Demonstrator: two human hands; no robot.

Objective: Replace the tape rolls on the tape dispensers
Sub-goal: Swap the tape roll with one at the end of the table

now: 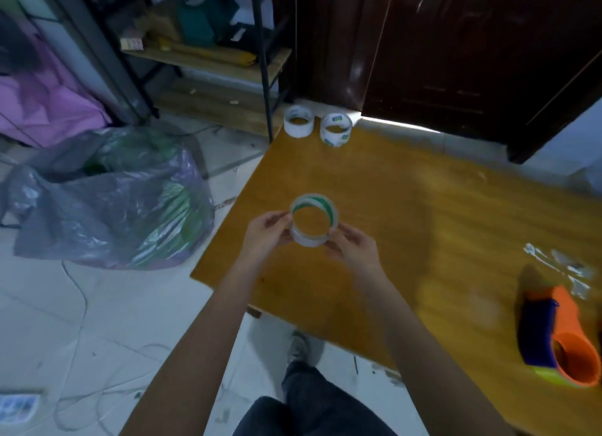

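Note:
I hold a clear tape roll (313, 237) with a green-striped core above the wooden table (407, 207). My left hand (265, 232) pinches its left side and my right hand (353, 248) grips its lower right side. Two more white tape rolls (298, 121) (336, 130) stand at the table's far corner. An orange and blue tape dispenser (553, 334) lies on its side at the right edge of the view, well away from both hands.
Scraps of clear tape (560, 269) lie on the table beyond the dispenser. A full plastic bag (107, 201) sits on the tiled floor left of the table. A metal shelf rack (208, 54) and a dark wooden door (456, 51) stand behind.

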